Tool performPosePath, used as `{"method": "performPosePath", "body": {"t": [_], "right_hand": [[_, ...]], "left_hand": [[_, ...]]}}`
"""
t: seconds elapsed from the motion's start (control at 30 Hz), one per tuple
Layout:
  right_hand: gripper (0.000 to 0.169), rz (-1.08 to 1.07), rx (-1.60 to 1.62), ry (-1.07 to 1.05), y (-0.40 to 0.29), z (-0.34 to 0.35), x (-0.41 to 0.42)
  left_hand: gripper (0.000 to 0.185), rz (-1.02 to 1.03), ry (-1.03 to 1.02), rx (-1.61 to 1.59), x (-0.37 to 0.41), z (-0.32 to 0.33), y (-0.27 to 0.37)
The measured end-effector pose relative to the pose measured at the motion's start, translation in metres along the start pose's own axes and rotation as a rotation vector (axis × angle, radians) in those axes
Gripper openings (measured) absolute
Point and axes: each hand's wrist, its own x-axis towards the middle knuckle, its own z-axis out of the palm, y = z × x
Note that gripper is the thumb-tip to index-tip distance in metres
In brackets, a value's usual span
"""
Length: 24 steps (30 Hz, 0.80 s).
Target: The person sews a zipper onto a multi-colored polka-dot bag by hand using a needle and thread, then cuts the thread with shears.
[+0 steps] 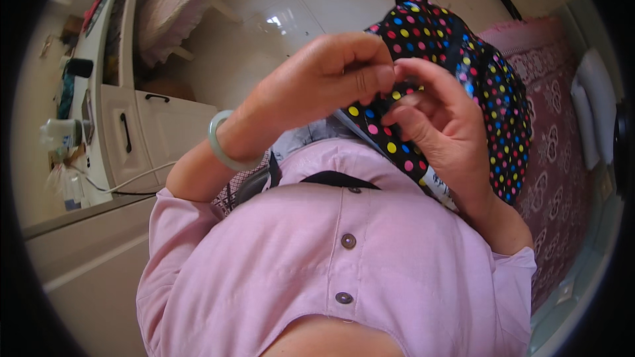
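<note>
A black plastic-looking sheet or bag with coloured polka dots (496, 109) lies over the lap and spreads to the right. Above it, my left hand (332, 72), with a pale green bangle (216, 141) at the wrist, has thumb and forefinger pinched together. My right hand (441, 114) is beside it, fingers curled, its fingertips meeting those of my left hand. Whether something small or an edge of the dotted material is between the fingers cannot be told. A pink buttoned shirt (287, 258) covers the torso.
At left stands a white cabinet (173, 121) with black handles, a cable and a clear bottle (59, 133) on its top. A cushioned stool or chair (171, 15) is beyond it. On the right, a maroon patterned cover (550, 158) lies over a seat, with white cushions (593, 104) beside it.
</note>
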Motion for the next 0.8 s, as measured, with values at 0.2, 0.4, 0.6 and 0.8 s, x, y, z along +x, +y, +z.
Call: {"method": "performPosePath", "body": {"t": [0.2,0.4,0.6,0.8], "right_hand": [[0.012,-0.332,-0.281,-0.245,-0.035,-0.005,0.009],[0.01,-0.627,0.099,-0.677,-0.087,-0.014,-0.002],[0.013,-0.511,0.225,-0.664,-0.066,-0.027,-0.003],[0.021,-0.489,0.328,-0.335,-0.031,-0.016,-0.013]], "left_hand": [[0.026,0.133,0.01,-0.065,-0.039,0.007,0.033],[0.01,0.486,-0.304,-0.427,-0.051,0.021,0.068],[0.02,0.804,-0.203,-0.551,-0.033,0.021,0.053],[0.018,1.035,0.185,-0.573,-0.006,0.076,0.035]]}}
